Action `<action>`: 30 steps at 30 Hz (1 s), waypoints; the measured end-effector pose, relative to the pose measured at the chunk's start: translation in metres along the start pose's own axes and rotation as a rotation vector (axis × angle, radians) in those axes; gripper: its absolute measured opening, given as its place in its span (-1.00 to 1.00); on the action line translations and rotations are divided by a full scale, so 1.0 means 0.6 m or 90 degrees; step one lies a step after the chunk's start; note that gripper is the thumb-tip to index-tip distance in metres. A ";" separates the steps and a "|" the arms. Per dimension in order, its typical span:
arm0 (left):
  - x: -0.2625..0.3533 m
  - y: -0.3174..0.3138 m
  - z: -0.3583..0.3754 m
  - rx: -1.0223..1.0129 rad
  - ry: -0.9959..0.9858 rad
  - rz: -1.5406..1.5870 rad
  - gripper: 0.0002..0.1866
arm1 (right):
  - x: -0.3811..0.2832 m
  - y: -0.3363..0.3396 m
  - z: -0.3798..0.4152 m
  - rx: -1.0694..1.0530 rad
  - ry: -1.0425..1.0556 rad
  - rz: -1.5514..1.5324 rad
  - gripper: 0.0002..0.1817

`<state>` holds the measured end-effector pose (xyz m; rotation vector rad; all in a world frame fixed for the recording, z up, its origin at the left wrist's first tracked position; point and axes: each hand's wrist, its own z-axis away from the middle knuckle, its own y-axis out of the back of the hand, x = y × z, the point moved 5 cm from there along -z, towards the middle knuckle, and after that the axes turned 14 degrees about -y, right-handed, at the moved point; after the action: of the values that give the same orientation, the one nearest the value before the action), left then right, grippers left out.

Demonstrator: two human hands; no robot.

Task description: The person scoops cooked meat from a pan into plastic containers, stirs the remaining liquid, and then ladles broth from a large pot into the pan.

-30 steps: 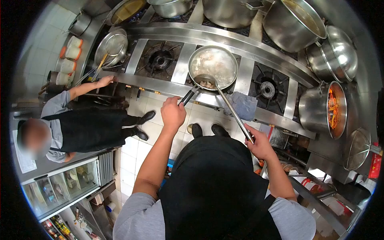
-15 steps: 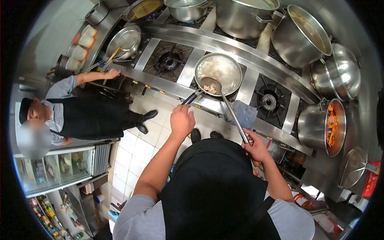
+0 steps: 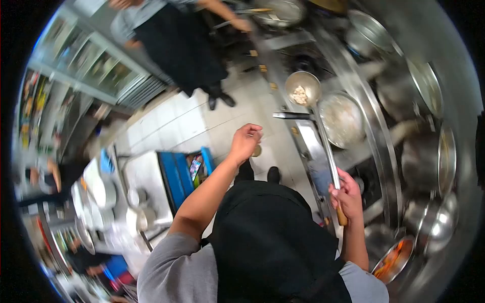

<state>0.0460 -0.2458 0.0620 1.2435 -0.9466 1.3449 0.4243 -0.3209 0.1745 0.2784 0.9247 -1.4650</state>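
The right hand (image 3: 347, 194) has its grip closed around the steel shaft of a long ladle (image 3: 327, 146), just above the wooden end (image 3: 342, 216), which sticks out below the fingers. The ladle's long axis runs forward and a little to the left from this grip, beside the front edge of the stove (image 3: 310, 139), and its bowl (image 3: 308, 82) hangs over the front part of the stove, past the handle (image 3: 293, 116) of the pan (image 3: 363, 123). Small pale pieces (image 3: 299, 95) lie in the bowl. The pan sits on a burner, and its handle points left, crossing the stove's front edge so that its end juts over the floor; the ladle's shaft passes across the root of that handle, though whether the two touch cannot be told. The left hand (image 3: 246, 142) is outside the front edge with its fingers loosely bent, seemingly around nothing, and slightly blurred. In this view it is the nearer hand to both the handle's end and the ladle's bowl, with a gap to each. A grey-blue cloth (image 3: 322, 178) lies at the front edge, left of the right hand.
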 end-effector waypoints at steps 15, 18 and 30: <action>-0.052 0.493 0.546 0.726 -0.090 0.447 -0.66 | 0.074 -0.566 -0.092 -0.567 -0.267 0.419 -0.20; -0.072 0.551 0.683 0.874 -0.115 0.468 -0.71 | 0.157 -0.695 -0.077 -0.647 -0.320 0.463 -0.20; -0.299 0.752 1.123 1.396 -0.145 0.601 -0.47 | 0.504 -1.043 0.064 -0.853 -0.371 0.662 -0.23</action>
<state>-0.2912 -1.0042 0.0310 2.5497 0.4729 3.2735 -0.1839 -0.6563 0.2232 -0.5793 0.8602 0.1977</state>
